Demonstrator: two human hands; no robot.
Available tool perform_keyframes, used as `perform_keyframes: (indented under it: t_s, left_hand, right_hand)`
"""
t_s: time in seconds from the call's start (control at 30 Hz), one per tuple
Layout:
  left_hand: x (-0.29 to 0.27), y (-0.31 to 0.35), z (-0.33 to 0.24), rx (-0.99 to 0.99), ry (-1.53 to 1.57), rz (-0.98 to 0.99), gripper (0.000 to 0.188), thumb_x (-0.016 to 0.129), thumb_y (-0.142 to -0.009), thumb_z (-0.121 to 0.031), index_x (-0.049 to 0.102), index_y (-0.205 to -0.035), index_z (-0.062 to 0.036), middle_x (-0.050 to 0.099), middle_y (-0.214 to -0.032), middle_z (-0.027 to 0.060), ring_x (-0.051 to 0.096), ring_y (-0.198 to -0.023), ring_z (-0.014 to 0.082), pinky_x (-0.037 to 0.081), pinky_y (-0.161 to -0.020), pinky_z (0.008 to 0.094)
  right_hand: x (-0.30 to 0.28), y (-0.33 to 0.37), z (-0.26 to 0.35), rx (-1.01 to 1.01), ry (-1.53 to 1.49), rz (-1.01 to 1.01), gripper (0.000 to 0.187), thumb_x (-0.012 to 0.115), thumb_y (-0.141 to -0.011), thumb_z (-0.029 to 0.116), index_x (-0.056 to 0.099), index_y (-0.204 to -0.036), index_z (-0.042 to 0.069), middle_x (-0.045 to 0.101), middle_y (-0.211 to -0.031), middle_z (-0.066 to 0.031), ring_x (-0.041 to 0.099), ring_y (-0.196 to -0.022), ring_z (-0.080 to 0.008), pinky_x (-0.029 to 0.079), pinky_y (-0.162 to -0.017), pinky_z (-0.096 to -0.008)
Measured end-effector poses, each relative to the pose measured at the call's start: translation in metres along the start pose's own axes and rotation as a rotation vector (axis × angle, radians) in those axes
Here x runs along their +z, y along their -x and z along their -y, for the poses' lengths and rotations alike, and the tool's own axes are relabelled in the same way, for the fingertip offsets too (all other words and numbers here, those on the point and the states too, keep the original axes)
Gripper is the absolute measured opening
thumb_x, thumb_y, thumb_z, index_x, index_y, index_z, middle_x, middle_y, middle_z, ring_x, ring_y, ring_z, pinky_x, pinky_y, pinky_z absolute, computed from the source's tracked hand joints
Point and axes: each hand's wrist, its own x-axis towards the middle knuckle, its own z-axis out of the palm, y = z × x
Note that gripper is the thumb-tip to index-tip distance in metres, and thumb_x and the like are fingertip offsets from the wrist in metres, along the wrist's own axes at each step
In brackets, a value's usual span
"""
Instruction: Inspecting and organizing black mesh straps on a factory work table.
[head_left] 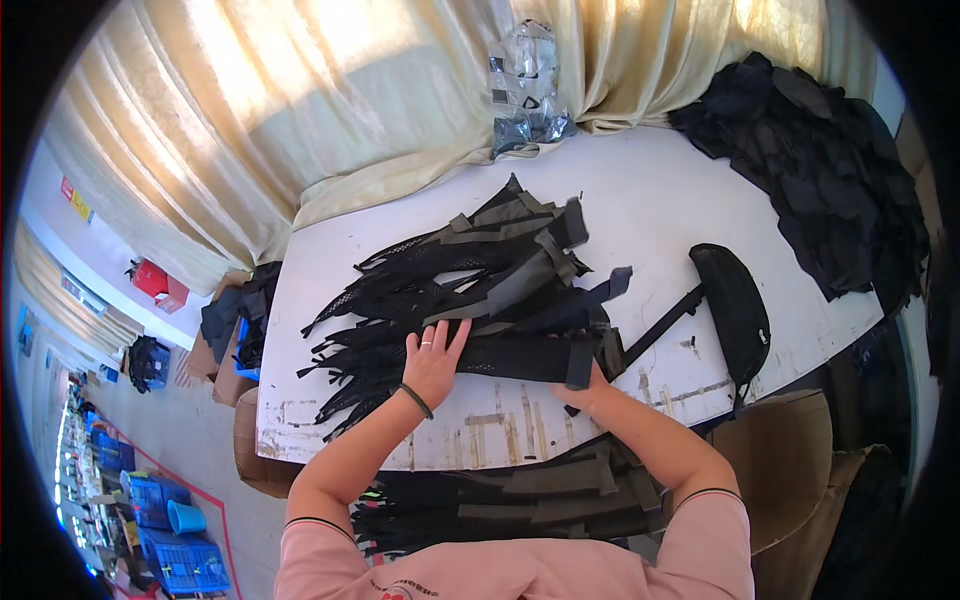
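Observation:
Layered black mesh fabric pieces (430, 270) with smooth grey-black bands lie in a fanned pile on the white table. My left hand (433, 362), a ring on one finger, rests flat on the nearest pieces with fingers spread. At the right end of the front mesh piece (520, 358), my right hand (590, 394) closes round its edge; the fingers are partly hidden beneath the fabric. Just beyond that hand, a black padded belt pouch (732, 315) with a strap (663, 328) lies on the table.
A large heap of black fabric pieces (810, 165) covers the table's far right. Below the front edge, more mesh pieces (510, 500) lie near my body. Cardboard boxes (780, 450) stand at both sides. A clear plastic bag (527, 85) sits against the curtain (400, 90).

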Motion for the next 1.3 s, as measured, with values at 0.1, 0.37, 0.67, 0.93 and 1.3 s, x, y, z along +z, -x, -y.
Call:
perform_keyframes:
  t_s: [0.1, 0.37, 0.67, 0.93, 1.3]
  left_hand:
    - [-0.005, 0.001, 0.004, 0.002, 0.086, 0.09, 0.069, 0.056, -0.077, -0.01, 0.035, -0.143, -0.0138, 0.046, -0.126, 0.0165, 0.049, -0.106, 0.0292, 0.035, -0.088, 0.045]
    - [-0.037, 0.01, 0.004, 0.084, 0.358, 0.068, 0.086, 0.072, -0.064, -0.017, 0.036, -0.142, -0.0131, 0.042, -0.13, 0.0168, 0.049, -0.104, 0.0305, 0.036, -0.084, 0.0424]
    - [-0.039, 0.028, -0.022, 0.067, 0.316, 0.225, 0.1, 0.08, -0.061, -0.043, 0.033, -0.143, -0.0102, 0.041, -0.131, 0.0206, 0.053, -0.103, 0.0339, 0.04, -0.082, 0.0418]
    - [-0.045, -0.088, 0.064, -0.038, 0.876, 0.372, 0.04, 0.071, -0.078, -0.034, 0.065, -0.106, -0.0062, 0.065, -0.101, 0.0139, 0.061, -0.092, 0.0316, 0.048, -0.081, 0.0414]
    - [0.116, -0.183, 0.155, -0.286, 0.305, 0.746, 0.144, 0.083, -0.042, -0.064, 0.004, -0.151, -0.0134, 0.015, -0.153, 0.0222, 0.015, -0.143, 0.0369, 0.017, -0.109, 0.0628]
  right_hand:
    - [-0.009, 0.0, 0.019, 0.011, 0.543, 0.113, 0.054, 0.053, -0.08, 0.023, 0.046, -0.13, 0.006, 0.049, -0.131, -0.0142, 0.042, -0.123, -0.0359, 0.024, -0.109, -0.0556]
    - [-0.145, -0.003, 0.137, 0.199, -0.183, 1.073, 0.044, 0.064, -0.088, 0.031, 0.056, -0.121, 0.004, 0.065, -0.109, -0.0144, 0.061, -0.105, -0.0293, 0.045, -0.094, -0.0372]
    - [-0.092, -0.024, 0.137, -0.235, 0.226, 0.106, 0.072, 0.072, -0.078, 0.036, 0.041, -0.139, 0.012, 0.036, -0.144, -0.016, 0.03, -0.135, -0.0347, 0.026, -0.108, -0.0525]
    - [-0.038, -0.012, 0.068, -0.249, 0.414, 0.236, 0.086, 0.068, -0.073, 0.054, 0.036, -0.143, 0.017, 0.024, -0.152, -0.0121, 0.019, -0.142, -0.0316, 0.019, -0.106, -0.066]
    - [-0.035, -0.018, 0.069, -0.231, 0.369, 0.242, 0.068, 0.065, -0.082, 0.043, 0.039, -0.141, 0.022, 0.032, -0.149, -0.0077, 0.027, -0.139, -0.0274, 0.029, -0.103, -0.0637]
